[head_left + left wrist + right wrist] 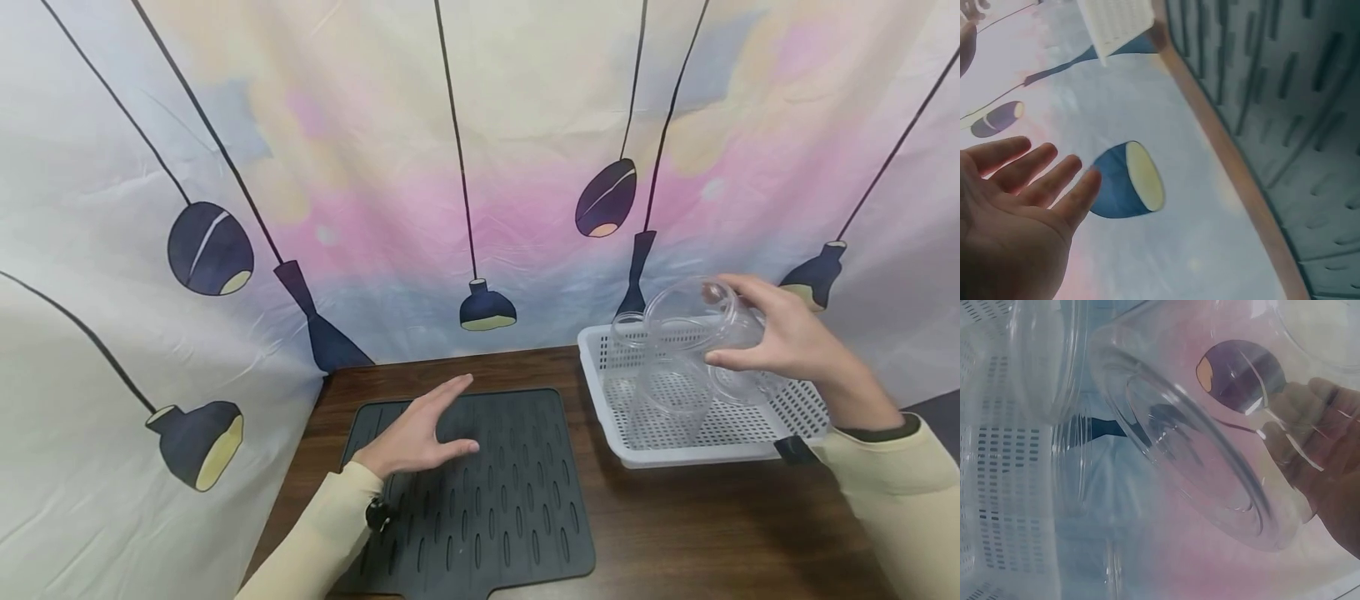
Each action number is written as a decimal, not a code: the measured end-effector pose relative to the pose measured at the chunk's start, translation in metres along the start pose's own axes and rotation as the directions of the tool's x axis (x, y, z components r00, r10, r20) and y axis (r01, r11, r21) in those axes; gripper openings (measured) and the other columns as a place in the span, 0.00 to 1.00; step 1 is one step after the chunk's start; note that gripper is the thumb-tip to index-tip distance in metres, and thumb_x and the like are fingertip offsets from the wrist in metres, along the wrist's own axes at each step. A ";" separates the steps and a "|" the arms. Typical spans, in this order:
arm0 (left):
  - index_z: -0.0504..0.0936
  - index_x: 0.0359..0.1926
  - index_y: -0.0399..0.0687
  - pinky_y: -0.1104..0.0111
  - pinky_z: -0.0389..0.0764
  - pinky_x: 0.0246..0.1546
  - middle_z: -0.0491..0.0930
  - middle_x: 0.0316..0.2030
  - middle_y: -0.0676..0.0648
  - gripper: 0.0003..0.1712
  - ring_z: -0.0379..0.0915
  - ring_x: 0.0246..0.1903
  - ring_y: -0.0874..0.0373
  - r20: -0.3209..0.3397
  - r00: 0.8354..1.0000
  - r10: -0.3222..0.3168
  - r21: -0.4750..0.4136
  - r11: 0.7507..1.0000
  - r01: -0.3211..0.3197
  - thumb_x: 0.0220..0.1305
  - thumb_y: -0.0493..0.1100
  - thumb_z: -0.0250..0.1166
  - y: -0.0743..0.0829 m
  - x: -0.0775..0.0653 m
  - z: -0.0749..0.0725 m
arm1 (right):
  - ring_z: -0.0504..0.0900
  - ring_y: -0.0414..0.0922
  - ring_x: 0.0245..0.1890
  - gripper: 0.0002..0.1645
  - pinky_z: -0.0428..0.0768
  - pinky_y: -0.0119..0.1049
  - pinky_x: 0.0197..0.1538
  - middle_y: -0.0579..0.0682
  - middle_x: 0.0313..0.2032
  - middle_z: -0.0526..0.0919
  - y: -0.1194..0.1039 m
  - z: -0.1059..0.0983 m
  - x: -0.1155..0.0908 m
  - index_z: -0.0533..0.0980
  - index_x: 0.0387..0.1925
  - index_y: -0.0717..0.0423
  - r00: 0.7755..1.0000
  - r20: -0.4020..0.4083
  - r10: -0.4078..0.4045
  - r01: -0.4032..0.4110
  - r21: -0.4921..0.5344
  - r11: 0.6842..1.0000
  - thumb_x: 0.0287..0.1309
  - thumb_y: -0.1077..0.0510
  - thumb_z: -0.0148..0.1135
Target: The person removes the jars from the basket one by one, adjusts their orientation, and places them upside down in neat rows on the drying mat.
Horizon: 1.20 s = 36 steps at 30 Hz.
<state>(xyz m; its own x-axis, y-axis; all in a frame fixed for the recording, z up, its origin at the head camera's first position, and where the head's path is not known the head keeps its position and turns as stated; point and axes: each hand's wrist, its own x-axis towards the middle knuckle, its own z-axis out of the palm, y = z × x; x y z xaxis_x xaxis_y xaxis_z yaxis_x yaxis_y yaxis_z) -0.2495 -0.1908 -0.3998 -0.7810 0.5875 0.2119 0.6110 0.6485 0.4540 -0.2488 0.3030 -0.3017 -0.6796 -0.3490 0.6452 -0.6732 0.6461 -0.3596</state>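
Observation:
My right hand (787, 337) grips a clear round container (684, 315), thumb and fingers spread around its side. It is tilted over the white basket (701, 457), its round end facing left. In the right wrist view the container (1244, 469) fills the middle, with the fingers seen behind its clear wall. Several more clear containers (671, 408) stand or lie in the basket. To the left, my left hand (420, 429) hovers above a dark grey ridged mat (517, 500), fingers straight and thumb apart. The left wrist view shows that palm (1016, 237) with nothing in it.
Mat and basket lie on a dark brown wooden table (645, 533), the basket at the back right. A hanging cloth (390, 208) printed with lamps closes off the back and left side, right behind the table's far edge.

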 end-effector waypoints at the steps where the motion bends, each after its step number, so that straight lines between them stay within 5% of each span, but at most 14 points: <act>1: 0.48 0.77 0.64 0.41 0.62 0.65 0.51 0.76 0.52 0.52 0.52 0.73 0.48 0.001 1.000 0.000 -0.005 1.000 0.000 0.59 0.68 0.64 0.002 0.003 -0.001 | 0.70 0.27 0.46 0.60 0.65 0.13 0.47 0.49 0.50 0.77 -0.001 0.001 0.000 0.71 0.63 0.59 1.000 0.002 -0.002 0.002 -0.002 1.000 0.18 0.65 0.86; 17: 0.51 0.77 0.65 0.40 0.60 0.66 0.55 0.74 0.53 0.50 0.51 0.74 0.49 -0.052 0.998 0.035 -0.049 0.998 -0.038 0.59 0.64 0.66 0.035 0.039 -0.016 | 0.71 0.31 0.51 0.64 0.62 0.17 0.54 0.49 0.51 0.79 -0.013 0.020 0.015 0.69 0.65 0.57 0.996 0.046 -0.082 0.083 -0.011 0.996 0.17 0.59 0.88; 29: 0.50 0.76 0.68 0.40 0.62 0.64 0.57 0.73 0.54 0.50 0.55 0.72 0.50 -0.090 0.994 0.060 -0.072 0.995 -0.067 0.58 0.67 0.64 0.046 0.045 -0.021 | 0.73 0.40 0.52 0.64 0.69 0.23 0.53 0.52 0.55 0.78 -0.025 0.038 0.027 0.69 0.65 0.57 0.988 0.094 -0.126 0.126 0.001 0.992 0.17 0.54 0.89; 36: 0.50 0.76 0.69 0.50 0.68 0.64 0.59 0.72 0.55 0.50 0.61 0.68 0.54 -0.105 0.991 0.082 -0.103 0.990 -0.093 0.59 0.65 0.66 0.054 0.052 -0.023 | 0.75 0.41 0.50 0.62 0.74 0.31 0.52 0.46 0.53 0.77 -0.034 0.050 0.033 0.69 0.63 0.55 0.977 0.137 -0.163 0.162 0.021 0.987 0.19 0.48 0.88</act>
<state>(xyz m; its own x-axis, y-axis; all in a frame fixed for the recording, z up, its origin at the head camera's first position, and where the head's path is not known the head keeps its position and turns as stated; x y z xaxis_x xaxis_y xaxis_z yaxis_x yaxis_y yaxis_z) -0.2598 -0.1369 -0.3441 -0.7373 0.5849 0.3380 0.6646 0.5379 0.5187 -0.2633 0.2357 -0.3019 -0.5939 -0.5399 0.5965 -0.7804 0.5667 -0.2642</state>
